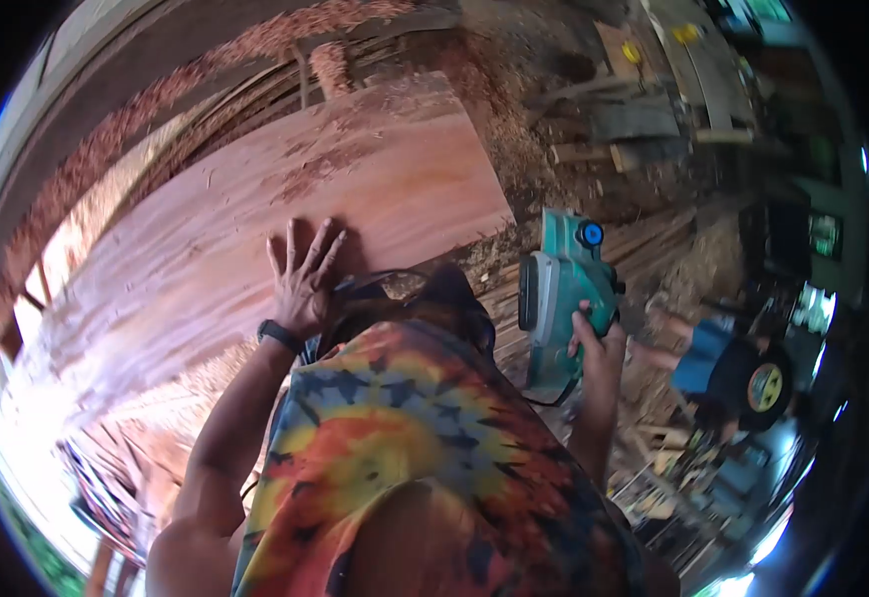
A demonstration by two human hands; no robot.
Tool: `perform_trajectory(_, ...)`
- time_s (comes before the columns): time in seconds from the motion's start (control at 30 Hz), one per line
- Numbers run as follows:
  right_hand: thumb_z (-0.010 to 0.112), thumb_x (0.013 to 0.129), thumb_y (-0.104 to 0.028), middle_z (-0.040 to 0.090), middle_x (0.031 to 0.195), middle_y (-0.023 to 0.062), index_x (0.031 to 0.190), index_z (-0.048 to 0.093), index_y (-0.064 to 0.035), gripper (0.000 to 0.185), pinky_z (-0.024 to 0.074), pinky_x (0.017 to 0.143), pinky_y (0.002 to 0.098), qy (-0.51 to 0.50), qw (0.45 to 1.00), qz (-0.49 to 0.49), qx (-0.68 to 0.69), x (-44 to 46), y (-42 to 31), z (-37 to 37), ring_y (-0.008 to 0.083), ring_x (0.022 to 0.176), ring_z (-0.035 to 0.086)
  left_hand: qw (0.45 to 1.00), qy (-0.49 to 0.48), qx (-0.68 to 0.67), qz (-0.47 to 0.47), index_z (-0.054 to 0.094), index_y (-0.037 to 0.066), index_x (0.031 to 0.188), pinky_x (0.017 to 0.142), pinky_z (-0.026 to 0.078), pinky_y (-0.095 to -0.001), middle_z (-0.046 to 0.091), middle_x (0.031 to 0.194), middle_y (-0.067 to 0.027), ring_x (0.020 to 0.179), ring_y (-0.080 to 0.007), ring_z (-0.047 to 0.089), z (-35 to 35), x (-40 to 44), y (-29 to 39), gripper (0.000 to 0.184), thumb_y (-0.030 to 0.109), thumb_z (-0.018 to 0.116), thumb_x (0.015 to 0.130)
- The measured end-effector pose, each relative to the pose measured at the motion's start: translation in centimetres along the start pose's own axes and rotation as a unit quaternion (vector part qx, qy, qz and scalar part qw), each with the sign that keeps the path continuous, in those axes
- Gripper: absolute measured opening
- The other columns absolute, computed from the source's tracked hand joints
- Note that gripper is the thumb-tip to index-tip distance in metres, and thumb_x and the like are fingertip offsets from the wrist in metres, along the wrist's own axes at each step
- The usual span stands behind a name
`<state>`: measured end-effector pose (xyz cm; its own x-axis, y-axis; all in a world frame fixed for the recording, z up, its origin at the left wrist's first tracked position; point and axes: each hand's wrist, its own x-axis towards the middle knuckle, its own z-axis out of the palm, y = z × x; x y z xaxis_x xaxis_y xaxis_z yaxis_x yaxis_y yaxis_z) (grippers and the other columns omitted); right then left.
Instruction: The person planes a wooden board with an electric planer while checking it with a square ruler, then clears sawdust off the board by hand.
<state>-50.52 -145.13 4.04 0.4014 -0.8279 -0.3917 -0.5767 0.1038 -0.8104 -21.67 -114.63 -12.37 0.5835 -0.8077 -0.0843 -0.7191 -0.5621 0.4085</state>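
A wide reddish wood board [395, 169] stretches in front of me, with curled shavings scattered over its far part. My left hand [303, 274] lies flat on the board near its close edge, fingers spread, a dark watch on the wrist. On the right, my right hand [597, 343] is wrapped round the handle of a green electric planer [562, 289] with a blue knob. The planer is held off to the right of the board, apart from it, turned on its side. Its dark cord hangs below my hand.
Wood shavings [330, 70] lie heaped beyond the board and along a beam at the far left. Loose planks [644, 119] and offcuts cover the ground at the upper right. Another person in blue shorts [701, 356] is at the right, near scattered wood and tools.
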Motion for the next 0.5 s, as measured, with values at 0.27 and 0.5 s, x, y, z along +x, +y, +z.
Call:
perform_trajectory(0.27,0.075,0.092,-0.012,0.058,0.071,0.001,0.106,0.06,-0.0028,0.022,0.0426,0.049,0.0253,-0.363,0.918,-0.105,-0.122,16.8,-8.1,-0.6,0.0086,0.054,0.053,0.944,0.133,0.051,-0.298,0.041,0.017,0.157,0.126,0.011,-0.0567,0.031,0.167,-0.0077,0.155,-0.0332,0.023,3.6,-8.0,4.8,0.06,0.04,0.052,0.102)
perform_trajectory(0.5,0.079,0.089,-0.014,0.058,0.069,-0.0006,0.097,0.061,-0.0022,0.023,0.0429,0.049,0.0245,-0.536,0.805,-0.156,-0.2,28.4,-12.1,2.5,0.0068,0.055,0.053,0.85,0.226,0.022,-0.476,0.046,0.013,0.154,0.122,0.025,-0.0517,0.033,0.164,-0.0176,0.151,-0.0412,0.029,6.2,-7.6,15.3,0.055,0.035,0.052,0.105)
